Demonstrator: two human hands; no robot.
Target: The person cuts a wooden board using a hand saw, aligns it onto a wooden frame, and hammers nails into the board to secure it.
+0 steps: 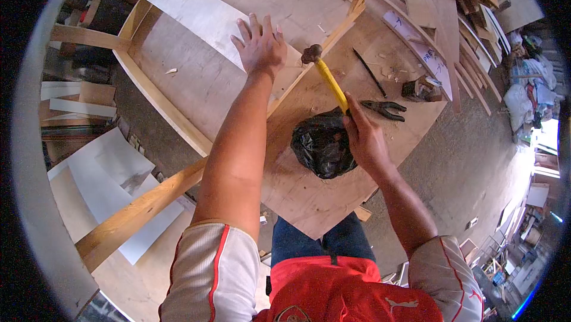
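Note:
My left hand (pixel 262 47) lies with fingers spread on the right end of a long pale board (pixel 193 13), which rests inside a wooden frame (pixel 157 105). In my right hand (pixel 367 143) is a hammer (pixel 331 82) with a yellow handle and a rusty brown head. The hammer head is over or beside the frame's near rail; I cannot tell whether it touches. Just left of my right hand sits a black plastic bag (pixel 321 146) on a plywood sheet (pixel 315 203). Pliers (pixel 385 109) with dark handles lie to the right of the hammer.
A thin dark rod (pixel 370 72) and wood chips lie on the plywood. Beside them is a small dark box-like object (pixel 422 88). Stacked wood strips (pixel 443 24) fill the upper right. A wooden beam (pixel 143 212) crosses at lower left, over white sheets (pixel 98 173).

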